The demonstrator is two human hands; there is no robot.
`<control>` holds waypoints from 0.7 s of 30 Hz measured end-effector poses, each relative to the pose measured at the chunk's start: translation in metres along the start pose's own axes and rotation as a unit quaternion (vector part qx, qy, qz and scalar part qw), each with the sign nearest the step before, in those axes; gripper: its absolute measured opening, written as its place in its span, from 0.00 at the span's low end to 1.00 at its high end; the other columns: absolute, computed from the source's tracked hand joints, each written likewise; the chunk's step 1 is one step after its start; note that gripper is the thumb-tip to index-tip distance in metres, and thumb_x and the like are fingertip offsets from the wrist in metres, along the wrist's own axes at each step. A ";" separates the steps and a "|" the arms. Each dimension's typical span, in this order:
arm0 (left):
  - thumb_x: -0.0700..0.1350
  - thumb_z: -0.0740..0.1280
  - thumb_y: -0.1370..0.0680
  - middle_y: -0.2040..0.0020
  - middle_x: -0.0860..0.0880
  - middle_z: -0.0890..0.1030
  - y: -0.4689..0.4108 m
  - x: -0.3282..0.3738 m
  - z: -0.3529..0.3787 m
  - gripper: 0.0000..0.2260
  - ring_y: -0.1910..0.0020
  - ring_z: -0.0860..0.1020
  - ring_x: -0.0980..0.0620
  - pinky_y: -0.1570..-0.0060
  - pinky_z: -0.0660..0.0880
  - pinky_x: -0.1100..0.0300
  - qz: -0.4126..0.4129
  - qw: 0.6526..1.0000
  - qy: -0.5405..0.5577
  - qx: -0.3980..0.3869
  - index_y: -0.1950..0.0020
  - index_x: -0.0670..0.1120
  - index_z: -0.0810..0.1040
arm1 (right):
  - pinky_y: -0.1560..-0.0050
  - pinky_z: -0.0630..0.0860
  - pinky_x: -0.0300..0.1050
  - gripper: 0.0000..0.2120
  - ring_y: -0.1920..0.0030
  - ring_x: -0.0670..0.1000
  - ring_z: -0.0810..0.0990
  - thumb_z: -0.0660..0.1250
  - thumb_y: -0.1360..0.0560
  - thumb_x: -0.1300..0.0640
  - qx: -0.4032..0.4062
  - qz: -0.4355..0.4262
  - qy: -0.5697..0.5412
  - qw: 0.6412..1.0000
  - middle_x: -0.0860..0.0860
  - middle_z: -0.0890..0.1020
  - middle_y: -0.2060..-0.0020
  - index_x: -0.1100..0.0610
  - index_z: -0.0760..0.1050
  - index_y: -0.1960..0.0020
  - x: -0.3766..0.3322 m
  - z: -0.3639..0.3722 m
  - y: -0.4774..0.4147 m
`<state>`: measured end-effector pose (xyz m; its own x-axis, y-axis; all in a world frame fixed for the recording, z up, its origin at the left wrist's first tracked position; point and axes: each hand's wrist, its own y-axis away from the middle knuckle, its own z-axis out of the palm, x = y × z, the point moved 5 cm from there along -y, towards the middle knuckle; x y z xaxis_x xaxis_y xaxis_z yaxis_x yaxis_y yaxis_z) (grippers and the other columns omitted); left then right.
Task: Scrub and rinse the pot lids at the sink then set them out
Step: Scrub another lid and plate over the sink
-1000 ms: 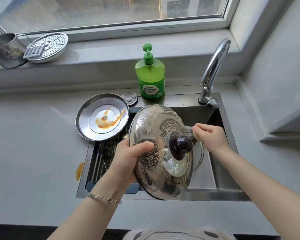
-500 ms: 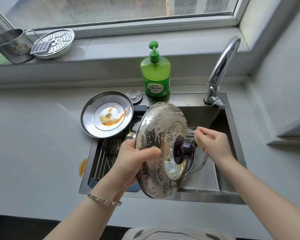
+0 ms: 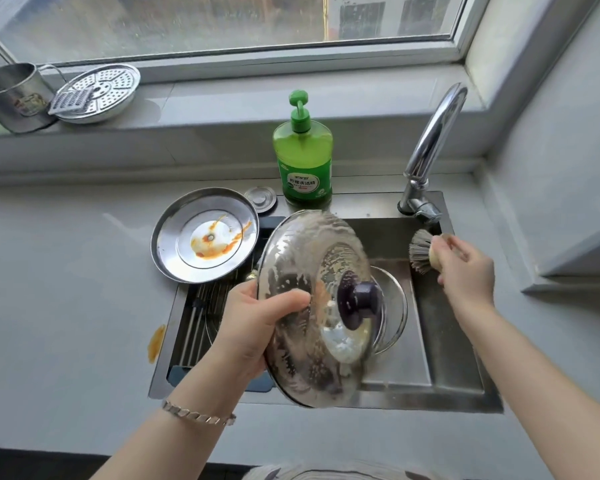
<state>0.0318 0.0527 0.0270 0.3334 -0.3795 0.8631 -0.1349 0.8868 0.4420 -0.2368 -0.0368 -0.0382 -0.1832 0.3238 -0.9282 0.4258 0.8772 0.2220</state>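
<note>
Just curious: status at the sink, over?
Left hand grips soapy lid by rim. Right hand holds brush, clear of it. Another lid lies in sink.

The only writing stands on the green dish-soap bottle at the back rim of the sink. Its front label carries one line of white Chinese characters that appears to read 柠檬洗洁精. A smaller line above it is too fine to make out, as are a small red mark below and a round emblem at the label's right. The steel cup on the windowsill bears a sticker, unreadable.
</note>
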 end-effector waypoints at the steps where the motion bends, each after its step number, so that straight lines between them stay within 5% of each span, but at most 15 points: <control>1: 0.30 0.73 0.39 0.66 0.42 0.83 -0.002 -0.002 -0.002 0.08 0.68 0.82 0.45 0.70 0.78 0.57 -0.001 1.000 -0.009 0.030 0.66 0.43 0.84 | 0.60 0.73 0.45 0.10 0.63 0.48 0.76 0.65 0.36 0.38 -0.041 -0.031 0.024 0.998 0.42 0.79 0.67 0.41 0.79 0.59 -0.006 0.001 0.006; 5: 0.28 0.69 0.32 0.69 0.42 0.82 -0.007 -0.008 -0.006 0.09 0.71 0.82 0.46 0.72 0.78 0.56 -0.009 0.995 -0.011 0.100 0.66 0.41 0.82 | 0.54 0.75 0.43 0.09 0.59 0.46 0.79 0.69 0.31 0.43 -0.181 -0.094 0.113 0.972 0.47 0.83 0.62 0.44 0.80 0.54 -0.011 0.025 0.052; 11: 0.32 0.72 0.35 0.67 0.43 0.83 -0.005 -0.009 0.005 0.10 0.67 0.83 0.46 0.68 0.80 0.54 0.018 0.994 -0.064 0.086 0.66 0.48 0.85 | 0.65 0.72 0.43 0.09 0.63 0.45 0.74 0.66 0.30 0.43 -0.159 -0.269 0.186 0.932 0.44 0.78 0.65 0.44 0.73 0.51 -0.040 0.043 0.100; 14: 0.35 0.72 0.36 0.68 0.46 0.83 0.001 -0.006 0.015 0.08 0.67 0.82 0.49 0.67 0.79 0.57 0.060 0.990 -0.124 0.042 0.66 0.47 0.84 | 0.68 0.67 0.41 0.03 0.67 0.44 0.72 0.64 0.29 0.42 -0.180 -0.195 0.262 0.928 0.42 0.74 0.73 0.40 0.73 0.60 -0.041 0.047 0.080; 15: 0.35 0.72 0.36 0.69 0.47 0.83 0.003 -0.005 0.016 0.07 0.68 0.82 0.51 0.68 0.78 0.59 0.073 0.987 -0.136 0.033 0.67 0.47 0.84 | 0.69 0.66 0.41 0.08 0.70 0.45 0.70 0.64 0.28 0.43 -0.203 -0.166 0.269 0.927 0.43 0.73 0.76 0.42 0.74 0.65 -0.037 0.048 0.073; 19: 0.38 0.72 0.40 0.69 0.47 0.83 0.004 -0.003 0.012 0.05 0.68 0.82 0.50 0.68 0.77 0.60 0.083 0.988 -0.126 0.028 0.67 0.46 0.84 | 0.80 0.58 0.32 0.20 0.81 0.46 0.62 0.65 0.27 0.50 -0.271 0.066 0.118 0.953 0.49 0.66 0.79 0.56 0.69 0.75 -0.020 0.049 0.060; 21: 0.36 0.73 0.39 0.68 0.45 0.83 0.002 -0.005 0.007 0.05 0.69 0.82 0.48 0.69 0.77 0.59 0.070 0.992 -0.092 0.043 0.68 0.45 0.84 | 0.79 0.58 0.32 0.20 0.80 0.47 0.61 0.65 0.27 0.51 -0.252 0.083 0.093 0.960 0.50 0.65 0.78 0.57 0.66 0.75 -0.017 0.046 0.065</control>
<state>0.0236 0.0548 0.0253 0.1318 -0.3034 0.9437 -0.2492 0.9113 0.3277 -0.1657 -0.0014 -0.0220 -0.3252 0.4901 -0.8088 -0.0120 0.8530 0.5217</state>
